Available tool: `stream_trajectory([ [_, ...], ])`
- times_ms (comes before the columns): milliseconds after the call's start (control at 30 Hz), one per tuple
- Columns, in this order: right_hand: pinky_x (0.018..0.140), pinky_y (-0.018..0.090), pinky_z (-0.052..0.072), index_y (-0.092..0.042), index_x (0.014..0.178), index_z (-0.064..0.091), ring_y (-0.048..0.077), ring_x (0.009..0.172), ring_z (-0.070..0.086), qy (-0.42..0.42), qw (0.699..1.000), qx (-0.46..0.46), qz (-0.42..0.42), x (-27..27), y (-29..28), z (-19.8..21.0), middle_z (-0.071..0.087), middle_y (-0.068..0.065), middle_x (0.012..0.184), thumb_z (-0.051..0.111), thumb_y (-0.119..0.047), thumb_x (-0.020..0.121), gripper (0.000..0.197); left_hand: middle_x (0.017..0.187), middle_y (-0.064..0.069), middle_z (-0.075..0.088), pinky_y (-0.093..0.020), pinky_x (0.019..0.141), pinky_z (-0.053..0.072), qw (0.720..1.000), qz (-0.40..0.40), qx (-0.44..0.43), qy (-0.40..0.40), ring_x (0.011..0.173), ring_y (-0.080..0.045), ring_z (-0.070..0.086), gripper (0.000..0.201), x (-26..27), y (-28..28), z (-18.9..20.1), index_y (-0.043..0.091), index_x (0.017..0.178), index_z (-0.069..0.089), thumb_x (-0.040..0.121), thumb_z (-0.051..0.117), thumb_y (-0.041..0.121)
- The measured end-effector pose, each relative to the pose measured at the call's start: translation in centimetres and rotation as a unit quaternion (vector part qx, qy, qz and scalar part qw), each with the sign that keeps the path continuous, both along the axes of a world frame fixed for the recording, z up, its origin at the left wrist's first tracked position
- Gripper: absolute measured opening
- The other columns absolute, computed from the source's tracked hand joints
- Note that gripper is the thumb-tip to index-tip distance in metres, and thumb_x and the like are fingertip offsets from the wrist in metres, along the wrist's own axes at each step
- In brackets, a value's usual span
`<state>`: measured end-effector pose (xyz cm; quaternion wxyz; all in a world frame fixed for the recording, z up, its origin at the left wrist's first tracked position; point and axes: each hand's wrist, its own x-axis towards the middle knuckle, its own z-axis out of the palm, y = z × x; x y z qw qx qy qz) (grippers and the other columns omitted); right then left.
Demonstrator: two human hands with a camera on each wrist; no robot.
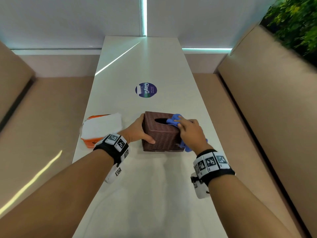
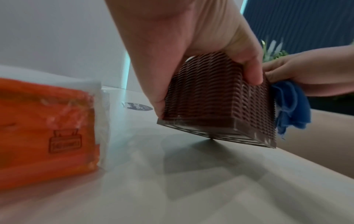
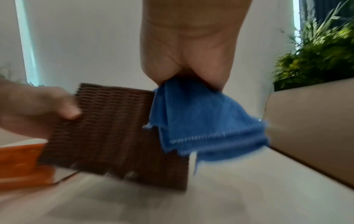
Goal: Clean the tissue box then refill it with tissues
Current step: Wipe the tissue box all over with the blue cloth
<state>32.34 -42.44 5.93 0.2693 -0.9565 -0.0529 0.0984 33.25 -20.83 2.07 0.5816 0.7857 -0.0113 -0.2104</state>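
Note:
A brown woven tissue box stands on the white table, tilted with one bottom edge lifted. My left hand grips its left side, thumb on the near face. My right hand holds a blue cloth against the box's top right edge, beside the oval opening. An orange pack of white tissues lies left of the box.
A round dark blue sticker sits on the table beyond the box. Tan bench seats flank the narrow table on both sides. Green plants grow behind the right bench. A white wall closes the far end.

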Motion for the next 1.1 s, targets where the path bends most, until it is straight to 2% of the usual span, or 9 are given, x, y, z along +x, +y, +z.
stream_trajectory([
  [133,0.097,0.037,0.041,-0.027,0.137,0.044,0.034,0.115,0.048,0.006,0.999,0.03,-0.03,1.7,0.6,1.5,0.044,0.015,0.121,0.032,-0.031,0.101,0.038,0.133,-0.006,0.045,-0.034,0.099,0.044,0.999,-0.013,0.027,-0.022,0.119,-0.015,0.047,0.115,0.0,-0.5,0.5,0.015,0.137,0.029,0.038,0.088,0.018],
  [233,0.111,0.04,0.022,-0.03,0.151,0.019,0.035,0.135,0.025,0.013,0.995,-0.003,0.097,1.9,3.5,2.7,0.018,0.009,0.158,0.023,-0.039,0.102,0.049,0.128,-0.004,0.048,-0.035,0.099,0.047,0.998,-0.017,0.052,-0.041,0.118,-0.016,0.049,0.11,0.0,-0.9,0.5,0.016,0.129,0.034,0.034,0.089,0.024],
  [300,0.118,0.041,0.009,-0.029,0.152,0.008,0.034,0.146,0.007,0.056,0.981,-0.07,0.172,1.3,5.5,1.9,-0.001,0.005,0.162,0.019,-0.043,0.102,0.053,0.122,0.0,0.051,-0.03,0.097,0.048,0.996,-0.033,0.069,-0.044,0.113,-0.011,0.052,0.1,0.0,-1.1,0.6,0.018,0.123,0.039,0.036,0.088,0.019],
  [367,0.122,0.045,0.003,-0.034,0.151,0.006,0.03,0.149,-0.003,0.061,0.979,-0.093,0.171,1.0,6.6,0.5,-0.004,0.002,0.162,0.019,-0.049,0.1,0.055,0.128,-0.003,0.049,-0.033,0.1,0.046,0.995,-0.035,0.077,-0.047,0.118,-0.015,0.05,0.107,0.1,-0.9,0.5,0.015,0.129,0.039,0.035,0.089,0.023],
  [600,0.118,0.053,0.013,-0.03,0.151,0.015,0.035,0.147,0.008,0.096,0.991,-0.088,0.005,3.7,2.9,-1.4,0.006,0.002,0.161,0.019,-0.039,0.101,0.051,0.129,-0.005,0.048,-0.038,0.099,0.046,0.998,0.001,0.041,-0.04,0.118,-0.016,0.047,0.115,-0.7,-0.6,0.7,0.019,0.134,0.031,0.034,0.088,0.024],
  [733,0.109,0.042,0.03,-0.01,0.148,0.025,0.036,0.136,0.035,0.139,0.986,-0.05,-0.075,3.9,1.5,-1.4,0.031,0.016,0.153,0.02,-0.026,0.103,0.048,0.128,-0.003,0.05,-0.033,0.097,0.044,0.999,0.003,0.027,-0.028,0.115,-0.015,0.048,0.106,-0.3,-0.7,0.8,0.016,0.136,0.031,0.047,0.088,0.006],
  [800,0.106,0.044,0.034,-0.006,0.143,0.032,0.036,0.132,0.039,0.133,0.983,-0.093,-0.084,3.6,2.2,-1.0,0.033,0.018,0.151,0.026,-0.021,0.101,0.045,0.12,0.001,0.053,-0.027,0.09,0.047,1.0,0.007,0.017,-0.02,0.109,-0.011,0.051,0.101,-0.3,-0.8,0.9,0.014,0.135,0.032,0.052,0.086,-0.003],
  [967,0.107,0.058,0.03,-0.011,0.134,0.042,0.044,0.129,0.037,0.092,0.978,-0.184,-0.028,1.3,5.8,0.2,0.04,0.02,0.138,0.036,-0.015,0.094,0.041,0.108,0.004,0.057,-0.017,0.076,0.047,1.0,0.01,0.011,-0.015,0.095,0.001,0.054,0.097,-0.1,-1.0,1.5,0.014,0.129,0.038,0.043,0.082,0.008],
  [1100,0.102,0.046,0.036,-0.016,0.119,0.057,0.034,0.123,0.045,-0.044,0.996,-0.074,0.028,1.0,4.9,0.1,0.057,0.007,0.122,0.028,-0.026,0.1,0.036,0.101,0.009,0.058,-0.014,0.071,0.045,0.999,0.041,0.02,0.013,0.09,0.001,0.055,0.084,0.1,-0.6,1.2,0.012,0.13,0.041,0.059,0.082,-0.005],
])
